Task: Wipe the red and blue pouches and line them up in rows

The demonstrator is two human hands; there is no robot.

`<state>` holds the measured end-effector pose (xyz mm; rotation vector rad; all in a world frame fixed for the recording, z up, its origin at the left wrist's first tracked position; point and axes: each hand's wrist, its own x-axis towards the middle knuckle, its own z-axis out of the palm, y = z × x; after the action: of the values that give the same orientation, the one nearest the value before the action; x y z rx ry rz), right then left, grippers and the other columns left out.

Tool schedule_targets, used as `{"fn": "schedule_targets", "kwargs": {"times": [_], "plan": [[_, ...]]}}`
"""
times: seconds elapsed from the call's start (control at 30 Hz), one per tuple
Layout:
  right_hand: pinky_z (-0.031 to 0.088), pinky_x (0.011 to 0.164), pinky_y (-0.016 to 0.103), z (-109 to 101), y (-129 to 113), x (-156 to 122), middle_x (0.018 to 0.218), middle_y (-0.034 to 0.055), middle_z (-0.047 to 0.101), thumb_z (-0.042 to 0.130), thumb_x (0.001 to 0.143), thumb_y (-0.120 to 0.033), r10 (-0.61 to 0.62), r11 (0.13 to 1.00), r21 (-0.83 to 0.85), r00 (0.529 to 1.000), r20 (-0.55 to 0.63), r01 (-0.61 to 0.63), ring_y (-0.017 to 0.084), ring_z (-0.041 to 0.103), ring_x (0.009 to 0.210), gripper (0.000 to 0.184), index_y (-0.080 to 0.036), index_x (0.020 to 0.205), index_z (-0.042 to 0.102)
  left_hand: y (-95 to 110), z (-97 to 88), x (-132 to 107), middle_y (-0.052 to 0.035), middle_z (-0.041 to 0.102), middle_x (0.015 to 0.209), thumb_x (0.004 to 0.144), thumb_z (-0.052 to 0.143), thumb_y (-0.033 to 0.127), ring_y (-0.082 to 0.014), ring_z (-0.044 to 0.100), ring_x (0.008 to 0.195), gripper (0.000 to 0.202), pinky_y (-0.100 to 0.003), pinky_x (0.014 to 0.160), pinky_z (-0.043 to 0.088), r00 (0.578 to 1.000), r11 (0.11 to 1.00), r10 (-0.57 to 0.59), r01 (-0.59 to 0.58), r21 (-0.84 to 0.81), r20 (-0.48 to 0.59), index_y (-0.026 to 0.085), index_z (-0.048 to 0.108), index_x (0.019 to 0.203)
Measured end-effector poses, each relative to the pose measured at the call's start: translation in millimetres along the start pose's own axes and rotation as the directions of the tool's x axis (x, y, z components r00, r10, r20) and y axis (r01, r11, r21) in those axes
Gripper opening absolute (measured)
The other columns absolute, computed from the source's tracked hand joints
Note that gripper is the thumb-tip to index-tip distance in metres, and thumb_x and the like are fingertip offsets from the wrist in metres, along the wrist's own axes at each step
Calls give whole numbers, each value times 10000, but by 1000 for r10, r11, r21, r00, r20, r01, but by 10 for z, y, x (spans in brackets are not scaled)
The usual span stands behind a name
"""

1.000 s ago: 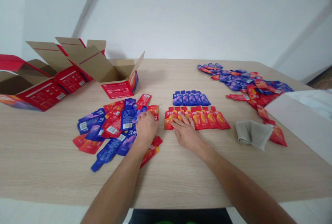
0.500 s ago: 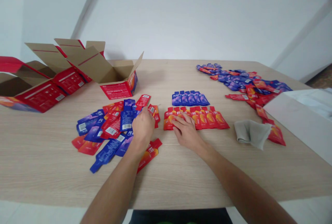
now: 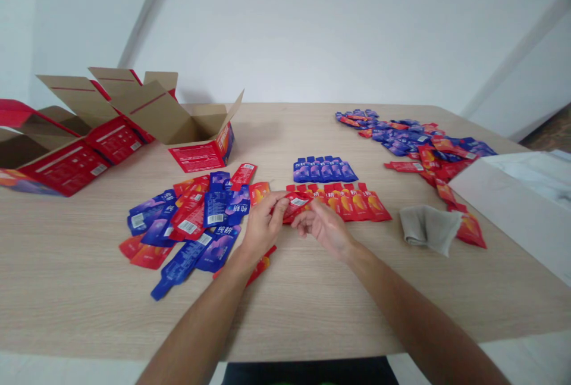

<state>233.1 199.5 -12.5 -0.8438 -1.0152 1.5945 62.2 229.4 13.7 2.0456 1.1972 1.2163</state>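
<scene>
My left hand [image 3: 263, 227] and my right hand [image 3: 322, 227] together pinch one red sachet [image 3: 295, 203], held just above the table between them. Its white label side faces up. Right behind it lies a neat row of red sachets [image 3: 352, 202], and beyond that a row of blue sachets [image 3: 323, 169]. To the left of my left hand spreads a loose heap of red and blue sachets [image 3: 191, 218]. Under my left wrist a red sachet [image 3: 261, 263] lies on the wooden table [image 3: 312, 290].
Open red cardboard boxes [image 3: 196, 135] stand at the back left. A second heap of mixed sachets [image 3: 419, 141] lies at the back right. A grey cloth [image 3: 428, 227] rests right of the red row, and a white box [image 3: 517, 206] sits at the right edge.
My left hand lifted a red sachet from the heap and carried it right. My right hand left the red row and took hold of the sachet's other end.
</scene>
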Motion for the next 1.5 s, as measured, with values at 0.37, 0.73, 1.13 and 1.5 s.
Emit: {"fn": "schedule_targets", "kwargs": {"times": [0.37,0.73,1.13,1.5], "plan": [[435,584,261,-55,-189,-32,951,21,683,749,812,-420,-117,991,45,981,-157,126,133,559,683,320,-262,1076,661,48,-40,41,-29,594,1414,924,488,216,-236,435,1368,313,-461,1151,338,989,988,122,-129,80,85,283,728,1113],[523,736,291,-78,-65,20,901,-13,719,764,817,-391,-294,945,-197,943,-157,262,157,647,786,868,-313,1534,281,37,132,72,-33,654,667,779,712,452,-134,564,620,329,-257,618,421,823,723,-399,554,-413,405,128,674,736],[537,910,389,-137,-21,-22,1169,81,682,622,928,-352,-605,511,-753,796,28,415,235,649,1048,320,-289,1238,672,100,147,44,-51,633,621,824,653,447,-141,559,549,345,-272,567,420,812,448,-412,576,-684,413,126,654,697],[468,624,286,-30,-175,-125,719,4,617,571,972,-351,-652,428,-832,758,-14,352,158,586,682,225,-231,863,727,53,14,-32,-75,679,1128,863,640,184,-192,636,1030,309,-346,914,505,937,935,298,-325,-143,-182,203,606,1169]]}}
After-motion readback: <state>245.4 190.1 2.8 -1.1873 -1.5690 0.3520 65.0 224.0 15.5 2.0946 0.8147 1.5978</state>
